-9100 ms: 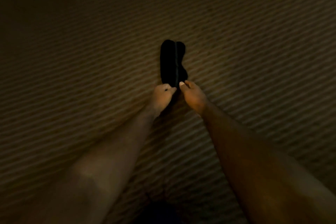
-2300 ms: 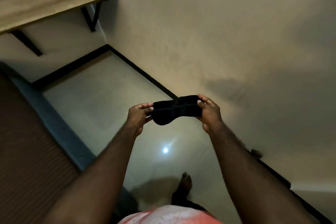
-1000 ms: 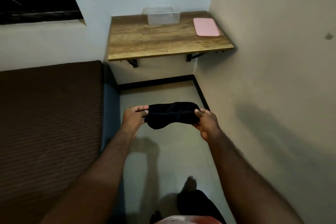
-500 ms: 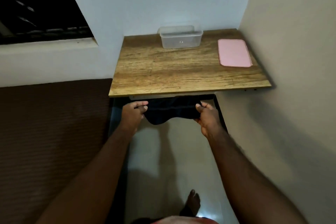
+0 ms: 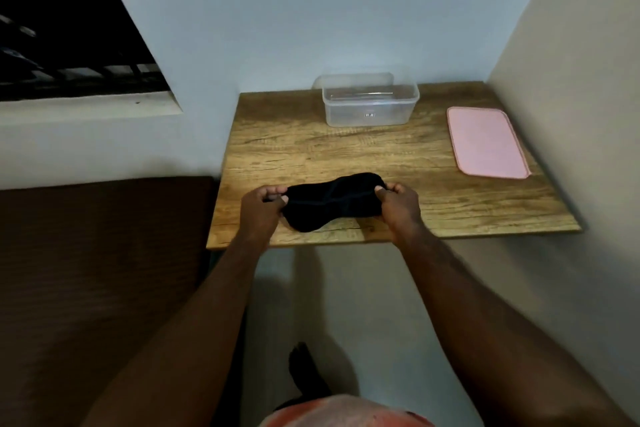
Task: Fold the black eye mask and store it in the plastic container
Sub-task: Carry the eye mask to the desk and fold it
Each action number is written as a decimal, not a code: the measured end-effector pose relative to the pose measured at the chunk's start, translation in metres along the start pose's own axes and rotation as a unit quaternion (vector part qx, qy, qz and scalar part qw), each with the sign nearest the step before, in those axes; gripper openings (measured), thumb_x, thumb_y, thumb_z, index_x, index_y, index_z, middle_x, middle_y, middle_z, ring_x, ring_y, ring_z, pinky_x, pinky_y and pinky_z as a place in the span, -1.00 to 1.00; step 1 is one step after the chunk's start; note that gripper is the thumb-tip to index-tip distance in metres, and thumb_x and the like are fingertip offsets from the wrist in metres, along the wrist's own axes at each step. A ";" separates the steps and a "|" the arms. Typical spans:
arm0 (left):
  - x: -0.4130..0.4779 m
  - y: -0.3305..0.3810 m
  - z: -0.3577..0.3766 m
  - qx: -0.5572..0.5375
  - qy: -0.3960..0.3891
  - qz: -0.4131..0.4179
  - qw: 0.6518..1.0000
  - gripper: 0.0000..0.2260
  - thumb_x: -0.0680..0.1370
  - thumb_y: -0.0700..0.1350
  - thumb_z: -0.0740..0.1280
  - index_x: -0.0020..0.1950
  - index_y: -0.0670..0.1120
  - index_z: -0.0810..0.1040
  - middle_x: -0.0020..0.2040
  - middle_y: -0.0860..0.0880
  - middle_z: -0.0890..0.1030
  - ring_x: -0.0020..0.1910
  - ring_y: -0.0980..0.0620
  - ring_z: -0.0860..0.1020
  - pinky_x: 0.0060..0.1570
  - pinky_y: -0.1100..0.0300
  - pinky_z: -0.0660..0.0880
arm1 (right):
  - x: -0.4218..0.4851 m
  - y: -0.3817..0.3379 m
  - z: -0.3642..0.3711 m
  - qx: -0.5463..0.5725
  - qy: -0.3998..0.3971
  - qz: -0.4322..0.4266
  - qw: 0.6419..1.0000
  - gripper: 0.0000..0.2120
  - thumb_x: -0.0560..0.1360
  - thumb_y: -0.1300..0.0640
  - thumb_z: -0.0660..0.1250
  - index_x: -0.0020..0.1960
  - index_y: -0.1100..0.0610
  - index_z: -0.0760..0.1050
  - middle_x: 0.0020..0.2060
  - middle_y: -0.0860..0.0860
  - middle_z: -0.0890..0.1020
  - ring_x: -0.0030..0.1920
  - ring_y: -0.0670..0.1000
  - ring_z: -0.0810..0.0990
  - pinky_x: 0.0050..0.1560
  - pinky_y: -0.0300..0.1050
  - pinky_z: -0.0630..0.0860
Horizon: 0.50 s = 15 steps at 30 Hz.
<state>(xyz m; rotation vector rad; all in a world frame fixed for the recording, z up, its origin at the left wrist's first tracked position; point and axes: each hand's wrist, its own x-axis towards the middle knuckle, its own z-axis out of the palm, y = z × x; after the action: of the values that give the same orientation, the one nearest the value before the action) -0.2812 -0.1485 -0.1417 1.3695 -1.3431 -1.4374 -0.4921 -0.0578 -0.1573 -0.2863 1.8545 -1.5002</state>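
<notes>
In the head view, the black eye mask (image 5: 332, 204) is held spread out over the near part of the table (image 5: 346, 152); its left end is pinched by the curled fingers (image 5: 275, 198) of the left hand (image 5: 259, 211); its right end is gripped by the right hand (image 5: 398, 208); whether it touches the wood cannot be told; the plastic container (image 5: 369, 100) is set at the far edge, well apart; a pink mat (image 5: 486, 142) lies to its right.

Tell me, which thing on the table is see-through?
The plastic box at the back. The mask is black, and the flat mat is pink.
</notes>
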 end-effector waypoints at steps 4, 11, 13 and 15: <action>0.049 -0.002 -0.001 0.055 0.003 0.013 0.998 -0.82 0.49 -0.34 0.37 0.07 -0.19 0.59 -0.06 -0.16 0.62 -0.04 -0.09 0.60 -0.04 0.07 0.55 | 0.026 -0.014 0.021 -0.090 0.006 -0.049 0.995 -0.77 0.57 0.17 0.31 0.19 0.21 0.57 0.07 0.10 0.66 0.06 0.04 0.63 0.07 -0.13 0.54; 0.060 -0.027 -0.008 0.342 0.012 0.301 0.890 -0.72 0.57 -0.11 0.26 0.25 -0.15 0.52 0.23 -0.13 0.54 0.28 -0.11 0.43 0.27 0.12 0.33 | 0.012 0.024 0.034 -0.265 0.135 -0.215 0.930 -0.63 0.62 0.12 0.20 0.38 0.24 0.44 0.31 0.15 0.53 0.35 0.11 0.45 0.35 -0.14 0.27; 0.064 -0.034 -0.001 0.405 -0.046 0.356 0.841 -0.68 0.58 -0.08 0.22 0.30 -0.14 0.49 0.31 -0.14 0.51 0.39 -0.13 0.37 0.41 -0.02 0.21 | 0.018 0.026 0.046 -0.337 0.081 -0.311 0.885 -0.60 0.63 0.04 0.12 0.37 0.20 0.44 0.32 0.15 0.52 0.37 0.13 0.41 0.44 0.06 0.26; 0.067 -0.040 0.008 0.459 -0.085 0.362 0.807 -0.64 0.60 -0.05 0.18 0.36 -0.14 0.45 0.37 -0.13 0.47 0.46 -0.11 0.29 0.47 -0.02 0.04 | 0.025 0.023 0.065 -0.401 -0.005 -0.356 0.844 -0.56 0.63 0.02 0.06 0.40 0.19 0.42 0.36 0.16 0.49 0.42 0.15 0.36 0.46 0.11 0.22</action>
<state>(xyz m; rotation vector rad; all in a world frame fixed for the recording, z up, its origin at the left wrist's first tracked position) -0.2949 -0.2039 -0.1960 1.0029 -2.5089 -0.3461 -0.4612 -0.1147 -0.1919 -1.5105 2.4254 -1.0046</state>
